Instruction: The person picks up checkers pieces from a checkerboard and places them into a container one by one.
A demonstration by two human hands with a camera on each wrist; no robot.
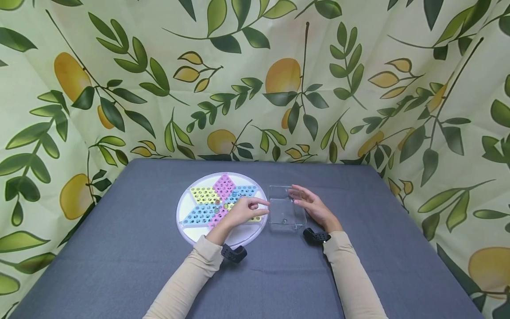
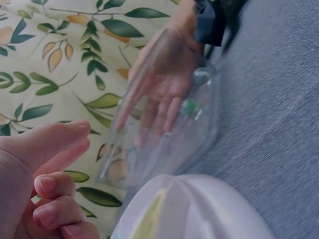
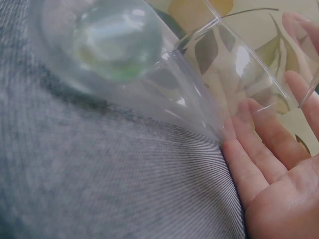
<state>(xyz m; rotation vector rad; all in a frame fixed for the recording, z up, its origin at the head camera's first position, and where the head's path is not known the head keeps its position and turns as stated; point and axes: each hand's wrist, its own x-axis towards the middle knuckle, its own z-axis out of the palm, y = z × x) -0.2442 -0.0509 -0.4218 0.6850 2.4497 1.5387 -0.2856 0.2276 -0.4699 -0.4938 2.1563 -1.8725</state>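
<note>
A round white Chinese checkers board with a pink, yellow and blue star lies on the table, a few marbles near its middle. To its right stands a clear plastic box. Inside the box, near its front end, are glass marbles, one of them green. My left hand hovers over the board's right side, index finger and thumb stretched toward the box, the other fingers loosely bent; I see nothing between them. My right hand is at the box's right side, its fairly straight fingers against the clear wall.
A dark grey cloth covers the table. Leaf-and-fruit patterned fabric hangs behind and at both sides. Each wrist wears a black camera band, such as the one on the right wrist.
</note>
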